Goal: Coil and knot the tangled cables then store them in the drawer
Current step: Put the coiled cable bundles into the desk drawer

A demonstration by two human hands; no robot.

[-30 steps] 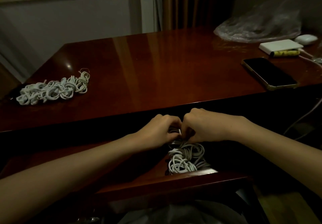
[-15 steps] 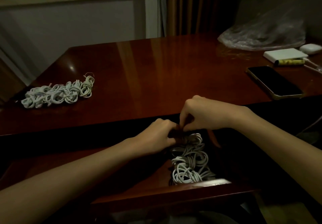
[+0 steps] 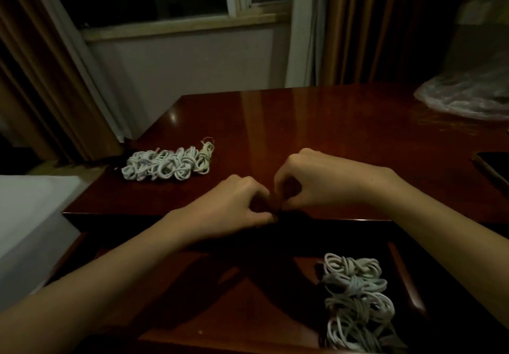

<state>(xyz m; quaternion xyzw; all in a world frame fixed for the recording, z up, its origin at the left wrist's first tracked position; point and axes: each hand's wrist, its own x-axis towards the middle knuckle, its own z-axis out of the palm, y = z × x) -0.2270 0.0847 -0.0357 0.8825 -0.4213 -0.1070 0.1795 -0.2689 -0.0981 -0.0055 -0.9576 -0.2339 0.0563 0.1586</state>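
A row of coiled white cables (image 3: pixel 168 163) lies on the left part of the glossy red-brown desk (image 3: pixel 330 133). More coiled white cables (image 3: pixel 355 298) are piled in the right end of the open drawer (image 3: pixel 410 279) below the desk edge. My left hand (image 3: pixel 237 207) and my right hand (image 3: pixel 311 183) meet fingertip to fingertip over the desk's front edge, above the drawer. Both have curled fingers that pinch a small dark thing between them, too dim to identify. Neither hand touches the white cables.
A dark phone (image 3: pixel 493 166) lies at the desk's right edge, and a crumpled clear plastic bag (image 3: pixel 468 97) sits at the back right. A pale flat surface (image 3: pixel 27 229) stands left of the desk. Curtains and a window are behind.
Both hands rose from the white cable pile in the drawer to the desk's front edge, leaving the pile in the drawer. The view swung left and up.
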